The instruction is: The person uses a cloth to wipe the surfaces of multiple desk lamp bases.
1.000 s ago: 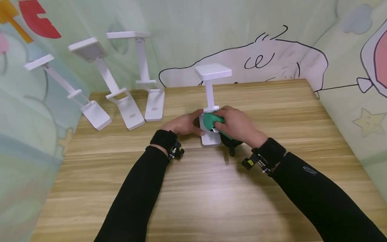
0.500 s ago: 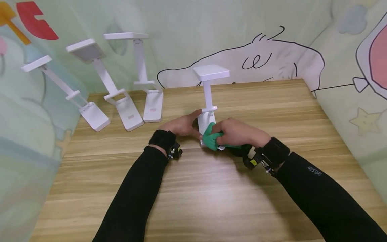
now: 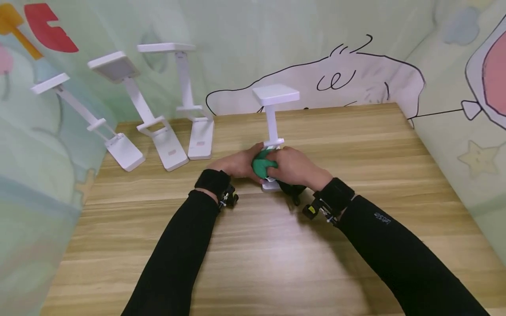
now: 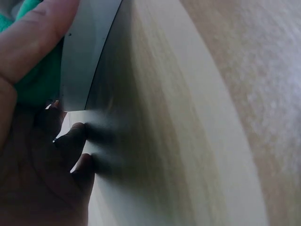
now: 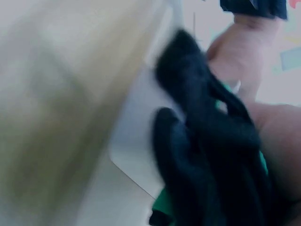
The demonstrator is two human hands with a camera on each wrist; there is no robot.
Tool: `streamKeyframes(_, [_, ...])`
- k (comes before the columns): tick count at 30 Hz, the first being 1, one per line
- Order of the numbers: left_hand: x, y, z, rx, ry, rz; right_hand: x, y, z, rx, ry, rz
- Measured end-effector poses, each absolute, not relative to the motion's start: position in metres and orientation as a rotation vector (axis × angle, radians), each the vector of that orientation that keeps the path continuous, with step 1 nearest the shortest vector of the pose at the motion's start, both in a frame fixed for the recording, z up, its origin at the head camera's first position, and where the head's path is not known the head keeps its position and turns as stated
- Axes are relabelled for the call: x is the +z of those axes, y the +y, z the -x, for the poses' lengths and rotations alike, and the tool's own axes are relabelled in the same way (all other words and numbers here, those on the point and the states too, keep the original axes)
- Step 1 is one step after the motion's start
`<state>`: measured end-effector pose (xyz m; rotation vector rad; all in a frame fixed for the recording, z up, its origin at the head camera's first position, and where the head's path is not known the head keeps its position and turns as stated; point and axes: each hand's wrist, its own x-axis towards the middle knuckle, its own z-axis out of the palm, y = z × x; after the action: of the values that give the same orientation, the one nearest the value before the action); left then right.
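Observation:
A white desk lamp (image 3: 276, 95) stands upright in the middle of the table, its flat head raised over a slim base. My left hand (image 3: 238, 164) grips the left side of the base; in the left wrist view its thumb (image 4: 35, 40) lies along the white base (image 4: 88, 52). A bunched green and black glove (image 3: 262, 166) is in the fingers of my right hand (image 3: 297, 166), pressed onto the base just below the hinge. Black finger-like parts of the glove (image 5: 202, 113) hang loose in the right wrist view. Most of the base is hidden by the glove and hands.
At the back left stand three more white desk lamps: an outer lamp (image 3: 125, 152), a middle lamp (image 3: 171, 149) and an inner lamp (image 3: 200, 139). The wood-grain table (image 3: 253, 263) backs onto a cartoon-printed wall covering (image 3: 253, 44).
My right hand slid the glove down toward the front end of the base, then back up and left to just below the hinge. The left hand and lamp stayed in place.

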<state>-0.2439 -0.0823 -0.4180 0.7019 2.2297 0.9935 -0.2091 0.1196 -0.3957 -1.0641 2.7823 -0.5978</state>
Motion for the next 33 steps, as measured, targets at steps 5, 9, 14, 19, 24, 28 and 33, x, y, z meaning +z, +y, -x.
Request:
streamKeyframes(5, [-0.415, -0.084, 0.245, 0.942, 2.252, -0.623, -0.391, 0.141, 0.210, -0.723, 2.525, 1.108])
streamKeyframes(9, [-0.415, -0.084, 0.243, 0.958, 2.243, -0.593, -0.384, 0.160, 0.207, -0.740, 2.392, 1.025])
streamKeyframes(14, [-0.415, -0.083, 0.243, 0.945, 2.240, -0.579, -0.378, 0.168, 0.213, -0.655, 2.579, 0.974])
streamKeyframes(19, [-0.415, -0.084, 0.243, 0.925, 2.261, -0.603, -0.393, 0.156, 0.218, -0.598, 2.789, 0.980])
streamKeyframes(24, [-0.414, -0.086, 0.243, 0.933, 2.272, -0.622, -0.404, 0.153, 0.209, -0.625, 2.751, 1.069])
streamKeyframes(28, [-0.417, -0.088, 0.242, 0.926, 2.285, -0.604, -0.401, 0.165, 0.203, -0.738, 2.576, 1.044])
streamKeyframes(33, [-0.418, -0.086, 0.242, 0.952, 2.252, -0.602, -0.389, 0.179, 0.214, -0.740, 2.634, 0.829])
